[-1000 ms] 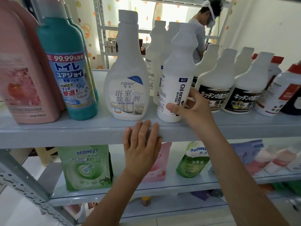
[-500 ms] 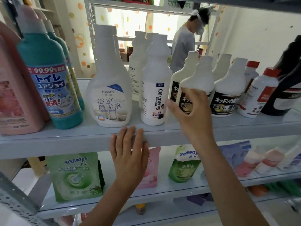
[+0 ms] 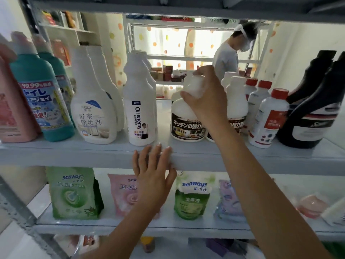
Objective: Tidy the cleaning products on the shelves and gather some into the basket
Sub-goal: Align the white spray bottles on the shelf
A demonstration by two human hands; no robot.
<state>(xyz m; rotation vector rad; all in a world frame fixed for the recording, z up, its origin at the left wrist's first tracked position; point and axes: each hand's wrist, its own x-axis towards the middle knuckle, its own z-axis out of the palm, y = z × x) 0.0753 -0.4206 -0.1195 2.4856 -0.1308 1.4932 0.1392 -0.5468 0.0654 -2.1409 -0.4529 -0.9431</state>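
Observation:
My right hand (image 3: 205, 98) grips the neck of a white kitchen cleaner bottle with a black label (image 3: 187, 122), which stands upright on the grey middle shelf (image 3: 205, 159). My left hand (image 3: 153, 172) lies flat with fingers spread against that shelf's front edge, holding nothing. Left of the gripped bottle stand a white "Oil enemy" bottle (image 3: 140, 113), a white bathroom cleaner bottle (image 3: 91, 113), a teal toilet cleaner bottle (image 3: 40, 101) and a pink bottle (image 3: 13, 113). More black-label bottles (image 3: 237, 107) sit behind my right wrist. No basket is in view.
Red-capped white bottles (image 3: 268, 118) and large black jugs (image 3: 313, 111) fill the shelf's right end. The lower shelf (image 3: 168, 228) holds green pouches (image 3: 74, 193), a pink pouch (image 3: 123, 193) and a purple one (image 3: 229, 200). Another person (image 3: 229, 55) stands behind the rack. The upper shelf (image 3: 168, 10) hangs close overhead.
My right hand rose from the body of the black-label bottle to its neck and closed around it. The view shifted up and right. My left hand stayed on the shelf edge.

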